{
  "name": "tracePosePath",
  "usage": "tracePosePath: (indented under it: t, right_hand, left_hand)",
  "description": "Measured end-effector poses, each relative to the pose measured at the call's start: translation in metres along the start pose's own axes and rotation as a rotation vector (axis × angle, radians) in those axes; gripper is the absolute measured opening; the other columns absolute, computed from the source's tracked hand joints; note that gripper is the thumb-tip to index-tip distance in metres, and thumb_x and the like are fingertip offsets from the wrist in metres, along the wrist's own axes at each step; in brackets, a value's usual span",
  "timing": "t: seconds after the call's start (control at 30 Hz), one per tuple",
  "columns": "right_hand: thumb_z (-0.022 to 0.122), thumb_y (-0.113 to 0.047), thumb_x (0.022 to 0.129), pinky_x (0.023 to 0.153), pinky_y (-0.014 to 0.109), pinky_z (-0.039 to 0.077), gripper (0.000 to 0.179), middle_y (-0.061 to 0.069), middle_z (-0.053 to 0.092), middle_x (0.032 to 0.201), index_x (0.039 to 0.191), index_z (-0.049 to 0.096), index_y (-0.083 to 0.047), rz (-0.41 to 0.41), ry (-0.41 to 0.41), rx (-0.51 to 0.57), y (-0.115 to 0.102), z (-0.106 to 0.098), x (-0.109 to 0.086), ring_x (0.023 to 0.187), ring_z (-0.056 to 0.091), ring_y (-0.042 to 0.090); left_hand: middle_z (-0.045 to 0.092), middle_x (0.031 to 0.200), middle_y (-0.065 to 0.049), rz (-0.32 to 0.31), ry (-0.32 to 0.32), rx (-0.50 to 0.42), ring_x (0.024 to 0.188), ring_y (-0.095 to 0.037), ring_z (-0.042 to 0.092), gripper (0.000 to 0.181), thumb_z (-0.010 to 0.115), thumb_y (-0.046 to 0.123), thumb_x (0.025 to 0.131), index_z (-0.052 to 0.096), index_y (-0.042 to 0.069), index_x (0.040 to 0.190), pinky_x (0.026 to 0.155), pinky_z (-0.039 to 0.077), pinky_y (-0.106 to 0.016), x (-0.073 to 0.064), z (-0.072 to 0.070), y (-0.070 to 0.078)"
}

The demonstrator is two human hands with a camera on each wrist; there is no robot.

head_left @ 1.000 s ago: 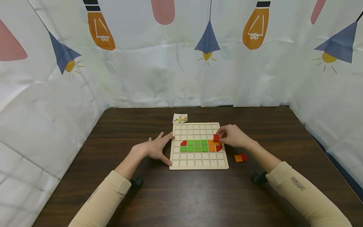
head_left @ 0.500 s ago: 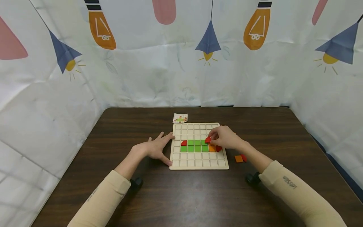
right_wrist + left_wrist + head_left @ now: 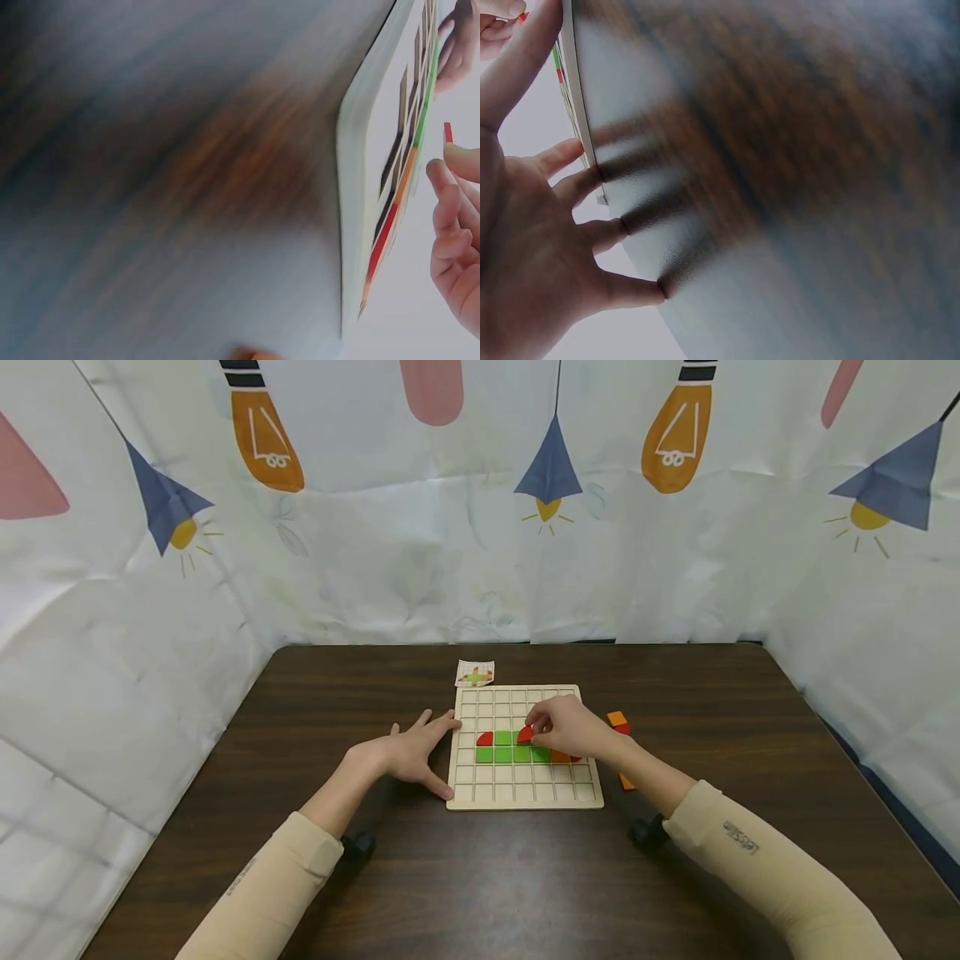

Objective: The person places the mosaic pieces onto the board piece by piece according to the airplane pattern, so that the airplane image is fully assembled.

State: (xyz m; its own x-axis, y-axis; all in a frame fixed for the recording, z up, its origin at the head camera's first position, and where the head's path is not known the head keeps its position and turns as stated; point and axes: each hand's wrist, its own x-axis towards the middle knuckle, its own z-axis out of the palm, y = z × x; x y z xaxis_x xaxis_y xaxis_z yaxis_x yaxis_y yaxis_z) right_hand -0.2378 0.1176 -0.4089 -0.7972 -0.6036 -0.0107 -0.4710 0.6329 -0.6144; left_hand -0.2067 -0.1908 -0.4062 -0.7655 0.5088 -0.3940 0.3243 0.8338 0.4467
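Observation:
A pale gridded board [image 3: 525, 792] lies on the dark table. Two rows of tiles cross its middle: a red quarter-circle tile [image 3: 485, 739] at the left end, then green tiles [image 3: 503, 754], then an orange tile [image 3: 560, 757]. My left hand [image 3: 408, 752] spreads its fingers at the board's left edge; the left wrist view shows fingertips [image 3: 592, 177] against that edge. Thumb and fingers of my right hand [image 3: 576, 727] pinch another red quarter-circle tile [image 3: 525, 735] over the upper green row. Seen from the right wrist, this red tile [image 3: 448, 133] stands up between the fingertips, clear of the board.
A small pattern card [image 3: 475, 674] lies behind the board's back left corner. Right of the board are an orange tile [image 3: 617, 718] with red beside it, and another orange tile [image 3: 627, 782] partly behind the right forearm. A printed white curtain [image 3: 420, 568] hangs behind the table.
My right hand has carried the red quarter-circle tile leftward, from over the orange tiles to over the green ones. Loose tiles behind the right forearm now show. The left hand has stayed still.

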Motion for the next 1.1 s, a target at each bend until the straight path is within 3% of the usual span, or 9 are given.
tracePosePath:
  t: [0.7,1.1]
  right_hand:
    - [0.077,-0.004,0.088,0.075,0.029,0.055,0.018,-0.003,0.073,0.084,0.106,0.076,-0.001,-0.13,-0.012,-0.045,-0.033,0.018,0.016,0.077,0.067,0.008]
    - [0.078,-0.004,0.087,0.073,0.027,0.053,0.016,-0.005,0.07,0.08,0.103,0.075,-0.002,-0.153,-0.033,-0.047,-0.046,0.03,0.027,0.073,0.063,0.007]
  left_hand:
    - [0.005,0.172,-0.008,-0.02,0.005,0.05,0.156,-0.039,-0.001,0.117,0.086,0.059,0.076,0.023,0.016,0.164,0.111,0.009,-0.077,-0.001,-0.002,0.004]
    - [0.006,0.172,-0.009,0.001,0.005,0.073,0.155,-0.04,0.001,0.119,0.084,0.065,0.074,0.024,0.015,0.164,0.109,0.01,-0.079,0.0,-0.002,0.0]
